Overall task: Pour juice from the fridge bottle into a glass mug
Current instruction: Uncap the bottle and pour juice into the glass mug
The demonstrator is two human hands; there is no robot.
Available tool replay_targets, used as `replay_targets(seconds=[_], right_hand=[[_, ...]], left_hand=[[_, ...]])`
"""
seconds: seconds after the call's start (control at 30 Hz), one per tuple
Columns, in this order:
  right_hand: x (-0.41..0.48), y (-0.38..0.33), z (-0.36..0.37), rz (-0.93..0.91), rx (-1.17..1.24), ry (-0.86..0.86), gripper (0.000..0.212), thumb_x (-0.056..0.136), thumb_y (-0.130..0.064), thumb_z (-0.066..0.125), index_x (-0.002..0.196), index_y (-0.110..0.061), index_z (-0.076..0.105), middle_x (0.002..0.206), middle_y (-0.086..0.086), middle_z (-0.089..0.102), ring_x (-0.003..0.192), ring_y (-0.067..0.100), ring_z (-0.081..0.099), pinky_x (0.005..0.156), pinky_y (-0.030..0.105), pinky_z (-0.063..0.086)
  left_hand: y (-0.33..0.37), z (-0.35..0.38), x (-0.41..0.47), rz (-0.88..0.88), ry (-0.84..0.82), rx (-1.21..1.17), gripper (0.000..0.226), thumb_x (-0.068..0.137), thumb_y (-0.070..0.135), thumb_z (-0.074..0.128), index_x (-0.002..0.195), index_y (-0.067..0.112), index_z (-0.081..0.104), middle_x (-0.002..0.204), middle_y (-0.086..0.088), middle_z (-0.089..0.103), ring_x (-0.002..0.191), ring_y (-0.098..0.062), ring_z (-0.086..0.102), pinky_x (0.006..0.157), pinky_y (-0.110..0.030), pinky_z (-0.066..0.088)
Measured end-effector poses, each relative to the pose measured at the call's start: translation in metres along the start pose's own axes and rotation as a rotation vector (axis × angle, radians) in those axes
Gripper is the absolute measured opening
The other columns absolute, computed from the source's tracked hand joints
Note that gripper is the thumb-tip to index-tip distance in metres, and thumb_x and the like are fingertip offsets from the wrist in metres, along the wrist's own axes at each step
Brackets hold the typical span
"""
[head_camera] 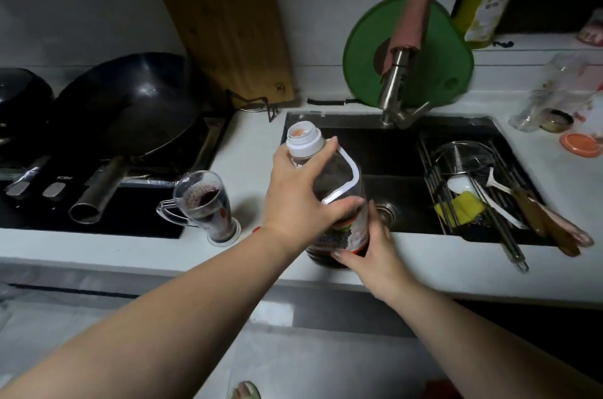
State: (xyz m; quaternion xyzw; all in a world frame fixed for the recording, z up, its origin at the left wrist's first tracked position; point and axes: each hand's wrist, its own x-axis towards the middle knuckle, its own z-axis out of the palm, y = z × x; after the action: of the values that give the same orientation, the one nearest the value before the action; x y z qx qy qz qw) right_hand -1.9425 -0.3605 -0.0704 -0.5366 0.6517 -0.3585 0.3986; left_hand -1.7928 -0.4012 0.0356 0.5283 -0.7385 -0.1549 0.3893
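A large clear juice bottle (pixel 339 176) with a white handle and an open white neck stands on the counter's front strip beside the sink. Dark juice fills its lower part. My left hand (pixel 300 196) wraps the bottle's shoulder just under the neck. My right hand (pixel 372 251) grips its base by the label. To the left stands a glass mug (pixel 205 206) with a handle, holding dark foamy juice. An orange cap (pixel 580 144) lies on the counter at the far right.
A black wok (pixel 130 104) and a second pan sit on the hob (pixel 107 215) at left. The sink (pixel 385 150) holds a wire rack with a sponge and utensils. A tap (pixel 396 88), a green board and a wooden board stand behind. Glass jars stand at right.
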Motion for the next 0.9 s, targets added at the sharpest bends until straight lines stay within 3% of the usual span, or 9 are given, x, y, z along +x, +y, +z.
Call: replay_targets(seconds=[0.07, 0.17, 0.27, 0.37, 0.47, 0.57, 0.63, 0.7, 0.9], right_hand=[[-0.001, 0.009, 0.000, -0.001, 0.007, 0.009, 0.115, 0.055, -0.051, 0.080, 0.150, -0.035, 0.018, 0.149, -0.002, 0.040, 0.136, 0.017, 0.040, 0.109, 0.044, 0.040], [-0.006, 0.012, -0.005, -0.022, -0.019, 0.016, 0.104, 0.060, -0.040, 0.082, 0.147, -0.026, 0.027, 0.143, -0.001, 0.046, 0.131, 0.015, 0.046, 0.106, 0.042, 0.042], [-0.012, 0.017, -0.013, -0.055, -0.101, 0.020, 0.092, 0.061, -0.040, 0.081, 0.140, -0.031, 0.036, 0.136, -0.005, 0.051, 0.123, 0.012, 0.052, 0.101, 0.041, 0.047], [-0.016, 0.013, -0.029, -0.071, -0.236, -0.009, 0.098, 0.056, -0.049, 0.071, 0.143, -0.034, 0.028, 0.144, -0.002, 0.041, 0.127, 0.019, 0.048, 0.102, 0.041, 0.045], [-0.021, -0.011, -0.055, -0.162, -0.371, 0.052, 0.098, 0.056, -0.054, 0.054, 0.146, -0.025, 0.028, 0.155, 0.004, 0.030, 0.138, 0.024, 0.037, 0.110, 0.046, 0.035], [-0.030, -0.048, -0.084, -0.357, -0.329, 0.245, 0.077, 0.065, -0.045, 0.046, 0.137, -0.016, 0.044, 0.147, 0.006, 0.043, 0.131, 0.017, 0.036, 0.111, 0.050, 0.030], [-0.033, -0.076, -0.093, -0.466, -0.281, 0.352, 0.067, 0.073, -0.043, 0.047, 0.135, -0.016, 0.047, 0.140, 0.003, 0.051, 0.129, 0.017, 0.039, 0.116, 0.043, 0.022], [-0.031, -0.100, -0.091, -0.514, -0.325, 0.390, 0.065, 0.079, -0.048, 0.047, 0.137, -0.018, 0.046, 0.137, 0.002, 0.054, 0.132, 0.021, 0.041, 0.118, 0.046, 0.014], [-0.013, -0.121, -0.053, -0.370, -0.561, 0.263, 0.092, 0.077, -0.065, 0.058, 0.150, -0.023, 0.021, 0.146, 0.001, 0.047, 0.141, 0.020, 0.033, 0.118, 0.047, -0.001]], left_hand=[[0.004, 0.004, -0.004, 0.047, -0.031, 0.047, 0.086, 0.062, 0.055, 0.080, 0.138, 0.044, 0.041, 0.138, -0.003, 0.029, 0.130, -0.014, 0.028, 0.106, -0.013, 0.021], [0.012, 0.010, -0.011, 0.132, -0.094, 0.151, 0.086, 0.063, 0.057, 0.076, 0.139, 0.042, 0.039, 0.139, -0.008, 0.032, 0.129, -0.023, 0.032, 0.109, -0.032, 0.033], [0.016, 0.021, -0.023, 0.270, -0.114, 0.260, 0.081, 0.068, 0.057, 0.070, 0.140, 0.033, 0.043, 0.140, -0.014, 0.036, 0.127, -0.030, 0.037, 0.104, -0.043, 0.039], [0.014, 0.027, -0.026, 0.289, -0.089, 0.271, 0.078, 0.073, 0.055, 0.067, 0.142, 0.031, 0.040, 0.144, -0.016, 0.032, 0.131, -0.031, 0.035, 0.104, -0.045, 0.039], [0.009, 0.025, -0.028, 0.320, -0.110, 0.234, 0.077, 0.078, 0.054, 0.065, 0.145, 0.032, 0.032, 0.150, -0.016, 0.023, 0.137, -0.032, 0.029, 0.106, -0.048, 0.036], [-0.001, 0.021, -0.036, 0.383, -0.122, 0.208, 0.075, 0.081, 0.048, 0.065, 0.146, 0.027, 0.032, 0.154, -0.021, 0.017, 0.142, -0.035, 0.021, 0.109, -0.051, 0.030], [-0.012, 0.019, -0.046, 0.397, -0.111, 0.222, 0.076, 0.081, 0.044, 0.066, 0.146, 0.026, 0.031, 0.155, -0.024, 0.013, 0.144, -0.037, 0.015, 0.111, -0.053, 0.028], [-0.025, 0.016, -0.060, 0.411, -0.104, 0.236, 0.076, 0.083, 0.043, 0.065, 0.147, 0.026, 0.026, 0.154, -0.026, 0.014, 0.143, -0.039, 0.016, 0.111, -0.053, 0.027], [-0.071, 0.006, -0.096, 0.258, -0.196, 0.388, 0.085, 0.083, 0.045, 0.060, 0.150, 0.016, 0.016, 0.149, -0.024, 0.030, 0.132, -0.034, 0.039, 0.108, -0.042, 0.036]])
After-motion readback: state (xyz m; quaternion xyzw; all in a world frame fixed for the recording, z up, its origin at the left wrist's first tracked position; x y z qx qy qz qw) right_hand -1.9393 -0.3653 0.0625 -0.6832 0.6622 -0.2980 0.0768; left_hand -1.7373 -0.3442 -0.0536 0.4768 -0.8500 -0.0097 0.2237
